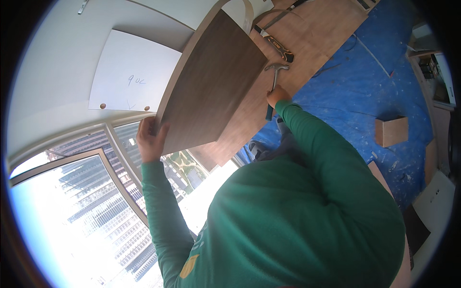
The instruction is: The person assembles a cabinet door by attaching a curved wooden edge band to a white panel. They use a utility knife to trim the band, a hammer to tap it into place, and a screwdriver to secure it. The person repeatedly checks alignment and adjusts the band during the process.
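A black-and-yellow label, blurred, on the level [274, 44] lying on the wooden board [317, 33]

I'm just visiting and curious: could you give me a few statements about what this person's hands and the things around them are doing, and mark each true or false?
1. The right hand holds a hammer. True.
2. The left hand rests flat on the blue floor sheet. False: it grips the lower edge of the brown wooden panel.
3. The person wears green sleeves. True.
4. The white board beside the panel is blank. False: it carries handwriting and two small round holes near its lower edge.
5. A small wooden block lies on the blue floor sheet. True.
6. The hammer's head is buried in the block. False: the hammer is over the long wooden plank, well apart from the block.
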`<action>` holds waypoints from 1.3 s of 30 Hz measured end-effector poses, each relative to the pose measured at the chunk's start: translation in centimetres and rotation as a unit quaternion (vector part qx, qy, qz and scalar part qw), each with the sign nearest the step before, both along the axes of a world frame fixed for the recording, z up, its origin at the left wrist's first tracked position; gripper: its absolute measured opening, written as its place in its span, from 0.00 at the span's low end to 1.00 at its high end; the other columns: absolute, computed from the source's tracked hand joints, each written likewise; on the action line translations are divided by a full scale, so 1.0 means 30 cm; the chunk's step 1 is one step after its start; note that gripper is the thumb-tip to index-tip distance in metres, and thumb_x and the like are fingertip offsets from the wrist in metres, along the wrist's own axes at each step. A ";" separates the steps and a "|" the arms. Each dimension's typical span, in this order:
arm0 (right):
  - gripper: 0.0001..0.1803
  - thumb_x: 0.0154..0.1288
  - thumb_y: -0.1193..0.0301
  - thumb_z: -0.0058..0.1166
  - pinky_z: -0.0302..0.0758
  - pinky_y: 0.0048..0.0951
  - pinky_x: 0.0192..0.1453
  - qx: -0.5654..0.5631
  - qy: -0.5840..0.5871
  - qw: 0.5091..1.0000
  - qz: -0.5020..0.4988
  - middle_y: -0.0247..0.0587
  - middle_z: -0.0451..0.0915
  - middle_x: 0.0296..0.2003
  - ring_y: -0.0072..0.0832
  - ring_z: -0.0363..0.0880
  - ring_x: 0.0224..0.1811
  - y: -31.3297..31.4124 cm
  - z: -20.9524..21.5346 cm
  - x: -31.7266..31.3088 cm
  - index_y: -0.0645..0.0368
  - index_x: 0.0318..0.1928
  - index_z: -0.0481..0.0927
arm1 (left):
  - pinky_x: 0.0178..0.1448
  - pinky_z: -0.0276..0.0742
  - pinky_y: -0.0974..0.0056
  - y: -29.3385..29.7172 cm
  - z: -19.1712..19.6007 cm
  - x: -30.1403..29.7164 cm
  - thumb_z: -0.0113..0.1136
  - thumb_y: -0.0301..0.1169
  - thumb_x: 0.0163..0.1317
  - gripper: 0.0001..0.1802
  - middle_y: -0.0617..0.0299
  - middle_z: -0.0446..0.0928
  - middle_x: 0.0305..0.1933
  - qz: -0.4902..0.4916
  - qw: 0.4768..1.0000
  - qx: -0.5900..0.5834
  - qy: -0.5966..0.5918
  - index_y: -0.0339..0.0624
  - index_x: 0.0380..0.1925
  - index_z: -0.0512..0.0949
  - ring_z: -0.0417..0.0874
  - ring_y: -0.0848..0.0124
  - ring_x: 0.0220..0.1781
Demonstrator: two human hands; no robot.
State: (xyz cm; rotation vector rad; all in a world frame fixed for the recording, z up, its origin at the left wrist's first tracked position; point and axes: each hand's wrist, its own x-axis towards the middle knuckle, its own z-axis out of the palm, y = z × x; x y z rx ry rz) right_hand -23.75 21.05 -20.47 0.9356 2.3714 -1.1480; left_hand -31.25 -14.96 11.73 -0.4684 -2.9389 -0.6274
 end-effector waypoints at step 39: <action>0.48 0.60 0.21 0.59 0.82 0.47 0.48 0.023 0.262 0.956 0.132 0.53 0.89 0.33 0.49 0.88 0.40 0.022 -0.014 -0.318 0.60 0.32 0.88 | 0.45 0.80 0.44 0.069 -0.007 0.006 0.78 0.54 0.58 0.31 0.48 0.83 0.38 0.042 0.989 -0.137 -0.039 0.41 0.44 0.77 0.87 0.43 0.41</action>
